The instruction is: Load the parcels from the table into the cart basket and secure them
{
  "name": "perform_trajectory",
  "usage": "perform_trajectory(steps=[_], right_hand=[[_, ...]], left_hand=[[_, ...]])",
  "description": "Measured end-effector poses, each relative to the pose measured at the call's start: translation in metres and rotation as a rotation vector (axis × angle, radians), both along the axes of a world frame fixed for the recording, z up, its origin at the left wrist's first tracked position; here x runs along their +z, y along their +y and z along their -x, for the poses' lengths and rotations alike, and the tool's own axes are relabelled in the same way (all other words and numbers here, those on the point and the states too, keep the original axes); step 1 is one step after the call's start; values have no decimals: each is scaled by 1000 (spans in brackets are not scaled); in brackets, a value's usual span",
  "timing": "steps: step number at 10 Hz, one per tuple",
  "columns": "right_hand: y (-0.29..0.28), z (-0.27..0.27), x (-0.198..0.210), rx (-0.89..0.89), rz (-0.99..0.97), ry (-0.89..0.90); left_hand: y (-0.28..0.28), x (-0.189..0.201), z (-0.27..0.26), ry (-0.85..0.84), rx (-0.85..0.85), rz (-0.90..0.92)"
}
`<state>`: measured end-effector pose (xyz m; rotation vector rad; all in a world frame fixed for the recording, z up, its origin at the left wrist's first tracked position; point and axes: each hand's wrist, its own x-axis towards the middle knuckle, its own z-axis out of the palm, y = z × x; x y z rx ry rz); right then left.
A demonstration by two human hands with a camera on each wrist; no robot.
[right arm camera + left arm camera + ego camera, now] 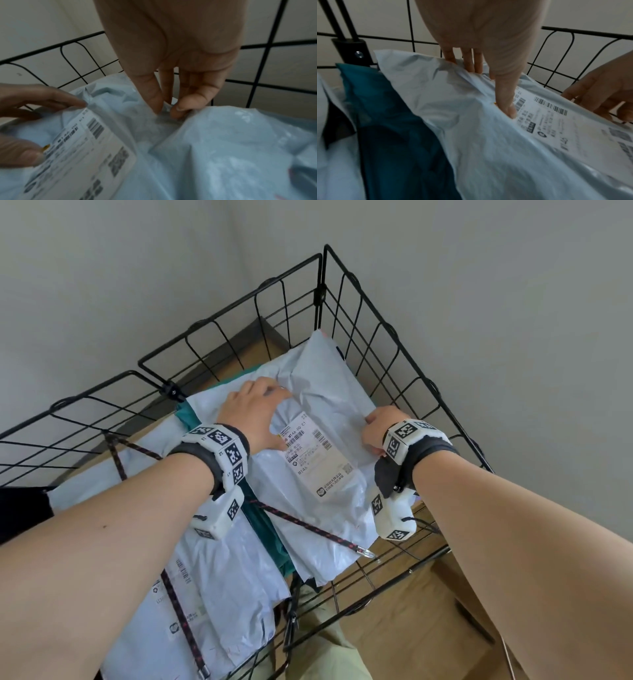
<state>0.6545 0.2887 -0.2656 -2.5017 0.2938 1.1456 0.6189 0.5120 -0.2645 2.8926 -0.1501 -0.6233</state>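
A black wire cart basket [322,292] holds several parcels. On top lies a pale grey mailer parcel [325,392] with a white shipping label [315,453]. My left hand [263,412] grips its far left side, fingers [469,65] dug over the edge and the thumb pressed beside the label. My right hand [167,110] pinches the parcel's right edge between thumb and forefinger, close to the basket's right wall. A teal parcel [393,121] sticks out beneath on the left. Another grey parcel [212,577] lies nearer me.
A dark speckled elastic cord [308,525] crosses the top parcel's near end, its metal hook [366,553] lying loose by the near rim. A second cord [178,604] runs over the near parcel. A cardboard box [428,611] stands outside at the lower right. Plain walls surround the cart.
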Motion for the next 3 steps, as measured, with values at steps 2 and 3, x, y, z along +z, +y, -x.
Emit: perform_trajectory(steps=[2,3], right_hand=[[0,3,11,-107,-7,-73],[4,1,18,-115,-15,-153]], left_hand=[[8,17,1,-25,100,166],[14,31,3,-42,114,160]])
